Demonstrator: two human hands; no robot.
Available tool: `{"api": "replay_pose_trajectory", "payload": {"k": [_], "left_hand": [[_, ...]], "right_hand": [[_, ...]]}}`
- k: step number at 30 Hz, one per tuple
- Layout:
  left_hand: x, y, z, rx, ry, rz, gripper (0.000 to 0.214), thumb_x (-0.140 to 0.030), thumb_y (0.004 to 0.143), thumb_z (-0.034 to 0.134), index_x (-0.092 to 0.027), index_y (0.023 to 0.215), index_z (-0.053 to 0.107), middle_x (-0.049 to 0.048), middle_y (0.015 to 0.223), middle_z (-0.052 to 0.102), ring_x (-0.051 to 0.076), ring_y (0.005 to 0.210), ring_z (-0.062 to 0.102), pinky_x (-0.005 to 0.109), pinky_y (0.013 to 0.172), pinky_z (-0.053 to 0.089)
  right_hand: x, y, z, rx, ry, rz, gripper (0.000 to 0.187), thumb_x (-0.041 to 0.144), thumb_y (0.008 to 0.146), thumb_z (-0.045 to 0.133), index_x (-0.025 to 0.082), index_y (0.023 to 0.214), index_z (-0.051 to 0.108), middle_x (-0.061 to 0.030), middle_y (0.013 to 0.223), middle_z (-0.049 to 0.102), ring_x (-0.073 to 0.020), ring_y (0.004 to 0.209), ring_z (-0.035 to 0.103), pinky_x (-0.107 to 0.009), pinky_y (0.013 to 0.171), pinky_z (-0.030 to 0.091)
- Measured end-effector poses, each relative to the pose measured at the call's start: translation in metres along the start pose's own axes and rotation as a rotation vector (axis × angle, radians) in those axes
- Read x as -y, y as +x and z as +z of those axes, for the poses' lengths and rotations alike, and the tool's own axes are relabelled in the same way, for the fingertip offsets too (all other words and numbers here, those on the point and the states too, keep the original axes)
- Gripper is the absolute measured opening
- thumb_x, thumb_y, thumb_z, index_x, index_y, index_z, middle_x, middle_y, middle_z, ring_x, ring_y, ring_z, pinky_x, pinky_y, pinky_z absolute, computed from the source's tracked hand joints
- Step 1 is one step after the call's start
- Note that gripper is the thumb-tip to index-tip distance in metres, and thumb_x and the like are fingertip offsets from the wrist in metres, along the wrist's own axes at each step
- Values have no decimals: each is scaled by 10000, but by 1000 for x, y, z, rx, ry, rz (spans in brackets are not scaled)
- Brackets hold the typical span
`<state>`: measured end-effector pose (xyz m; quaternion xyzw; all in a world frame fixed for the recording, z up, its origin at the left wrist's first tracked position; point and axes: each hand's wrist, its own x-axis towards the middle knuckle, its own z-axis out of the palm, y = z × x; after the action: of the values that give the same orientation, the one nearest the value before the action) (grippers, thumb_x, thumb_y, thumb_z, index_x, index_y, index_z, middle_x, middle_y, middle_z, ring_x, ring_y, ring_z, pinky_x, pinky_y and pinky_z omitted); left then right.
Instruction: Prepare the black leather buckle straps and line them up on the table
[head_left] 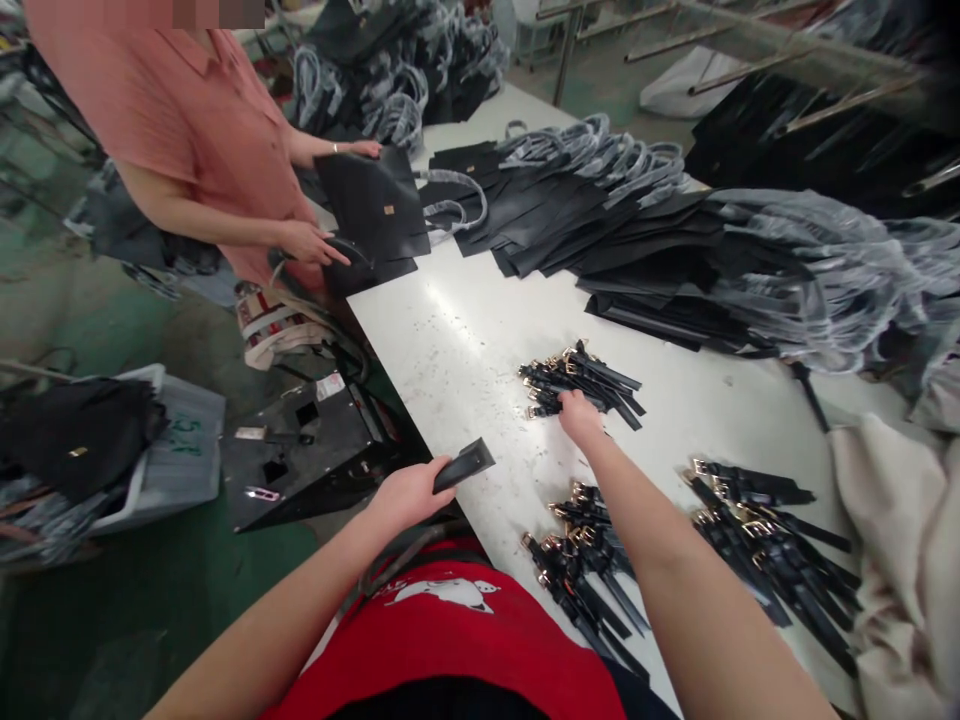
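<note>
Left hand [409, 495]: clamped on 1 black strap [466, 464], held over the near-left edge of the white tabletop [450, 330]. Right hand [579, 416]: resting on the near side of a pile of buckled straps [585, 382] at mid-tabletop; whether its fingers are apart or together cannot be told. A second strap pile [581, 570] lies under the right forearm, a third strap pile [772, 540] to its right. At the far-left corner, a co-worker's hand [307, 242] holds a black bag [375, 210]
</note>
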<state>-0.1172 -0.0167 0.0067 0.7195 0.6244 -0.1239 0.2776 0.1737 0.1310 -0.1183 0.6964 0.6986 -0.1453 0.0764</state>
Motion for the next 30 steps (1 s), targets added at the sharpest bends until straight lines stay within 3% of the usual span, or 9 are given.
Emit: {"api": "replay_pose_trajectory", "payload": {"k": [3, 7, 11, 14, 17, 23, 30], "left_hand": [[8, -7, 3, -7, -9, -17, 476, -501, 763, 392, -285, 1186, 392, 46, 943, 621, 206, 811, 583, 271, 663, 419], [11, -11, 5, 11, -22, -36, 480, -493, 764, 397, -284, 1196, 386, 45, 965, 615, 207, 837, 577, 272, 688, 416], [8, -11, 10, 56, 18, -6, 488, -504, 758, 399, -287, 1195, 391, 46, 954, 616, 210, 830, 578, 273, 678, 416], [5, -9, 14, 79, 78, 53, 499, -521, 751, 394, -283, 1189, 393, 52, 926, 619, 215, 802, 581, 279, 652, 420], [-8, 0, 15, 111, 125, 95, 482, -524, 746, 393, -266, 1152, 427, 57, 891, 619, 213, 784, 582, 278, 645, 423], [-55, 42, 17, 99, 192, 189, 427, -498, 737, 395, -244, 1068, 486, 64, 904, 621, 233, 805, 582, 317, 666, 441], [-62, 52, 13, 130, 247, 175, 412, -503, 731, 394, -223, 1008, 516, 65, 901, 625, 225, 808, 581, 316, 676, 447]], "right_hand": [[-7, -4, 1, -26, 28, -47, 292, 168, 747, 436, 176, 1033, 497, -104, 1007, 447, -179, 791, 515, -286, 677, 375], [-8, -38, 9, -74, 88, -175, 283, 191, 733, 451, 170, 1013, 492, -81, 991, 460, -170, 832, 491, -261, 714, 362], [10, -83, 34, 71, 161, -329, 271, 150, 700, 458, 184, 963, 515, -51, 951, 485, -143, 832, 487, -227, 726, 353], [18, -100, 51, 120, 229, -332, 292, 141, 682, 462, 176, 963, 530, -51, 961, 485, -139, 867, 476, -220, 772, 339], [16, -101, 59, 115, 322, -281, 297, 149, 694, 447, 176, 977, 531, -41, 966, 495, -131, 893, 462, -221, 811, 330], [9, -96, 68, 49, 370, -258, 272, 137, 705, 432, 202, 942, 545, -21, 936, 510, -122, 859, 470, -220, 781, 349], [9, -95, 73, 36, 400, -255, 261, 137, 703, 440, 201, 931, 550, -28, 936, 518, -129, 863, 471, -222, 779, 344]]}}
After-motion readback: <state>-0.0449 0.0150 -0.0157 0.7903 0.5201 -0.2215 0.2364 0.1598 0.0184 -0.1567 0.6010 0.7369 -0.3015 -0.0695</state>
